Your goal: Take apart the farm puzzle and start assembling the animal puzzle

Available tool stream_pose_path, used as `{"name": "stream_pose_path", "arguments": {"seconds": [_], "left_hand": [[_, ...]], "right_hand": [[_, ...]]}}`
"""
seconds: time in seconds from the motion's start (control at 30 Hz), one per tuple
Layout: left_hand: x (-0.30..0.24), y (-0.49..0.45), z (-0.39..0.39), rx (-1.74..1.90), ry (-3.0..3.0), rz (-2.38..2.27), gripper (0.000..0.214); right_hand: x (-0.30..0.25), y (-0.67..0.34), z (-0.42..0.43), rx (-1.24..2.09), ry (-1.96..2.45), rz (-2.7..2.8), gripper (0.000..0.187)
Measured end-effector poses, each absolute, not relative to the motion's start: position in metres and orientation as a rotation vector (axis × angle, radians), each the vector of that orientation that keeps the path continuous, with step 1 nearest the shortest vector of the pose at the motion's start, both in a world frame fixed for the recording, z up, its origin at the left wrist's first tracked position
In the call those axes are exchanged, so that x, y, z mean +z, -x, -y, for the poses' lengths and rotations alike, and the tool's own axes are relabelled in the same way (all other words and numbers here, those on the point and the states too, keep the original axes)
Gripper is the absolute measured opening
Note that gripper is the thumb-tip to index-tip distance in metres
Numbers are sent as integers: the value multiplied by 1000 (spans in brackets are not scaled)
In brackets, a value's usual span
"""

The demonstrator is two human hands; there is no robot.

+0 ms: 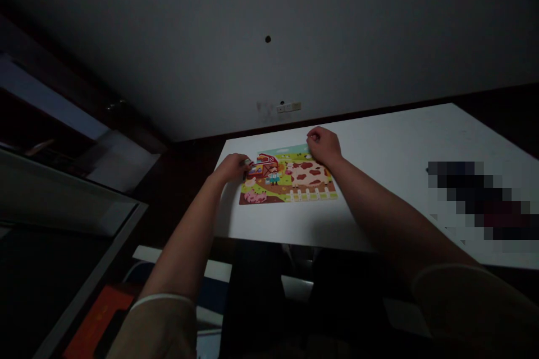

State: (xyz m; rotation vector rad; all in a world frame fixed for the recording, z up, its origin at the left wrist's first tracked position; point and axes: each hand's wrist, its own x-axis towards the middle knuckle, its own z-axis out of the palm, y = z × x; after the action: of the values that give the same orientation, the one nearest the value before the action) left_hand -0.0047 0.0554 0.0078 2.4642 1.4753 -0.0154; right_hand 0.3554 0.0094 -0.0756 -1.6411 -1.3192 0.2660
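Observation:
A colourful farm jigsaw puzzle with a cow, a red barn and a white fence lies flat on a white table. My left hand rests at the puzzle's upper left corner, fingers curled and pinched on its edge or on a piece there; which one is too small to tell. My right hand sits on the puzzle's top right edge, fingers curled down and pressing on it.
A blurred dark patch covers part of the table at the right. The white wall with a socket plate stands just behind the table. Dark floor and an orange object lie at the lower left.

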Motion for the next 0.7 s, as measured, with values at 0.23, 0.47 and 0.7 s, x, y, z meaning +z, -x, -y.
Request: {"name": "stream_pose_path", "arguments": {"seconds": [0.23, 0.47, 0.7], "left_hand": [[13, 8, -50, -121, -2387, -1442, 26], [8, -8, -39, -302, -2412, -1396, 57], [13, -15, -42, -402, -2426, -1465, 79]], "right_hand": [[-74, -354, -9, 314, 1636, 1258, 20], [-76, -355, -9, 343, 1621, 1260, 21], [-81, -356, -13, 348, 1601, 1254, 20]]}}
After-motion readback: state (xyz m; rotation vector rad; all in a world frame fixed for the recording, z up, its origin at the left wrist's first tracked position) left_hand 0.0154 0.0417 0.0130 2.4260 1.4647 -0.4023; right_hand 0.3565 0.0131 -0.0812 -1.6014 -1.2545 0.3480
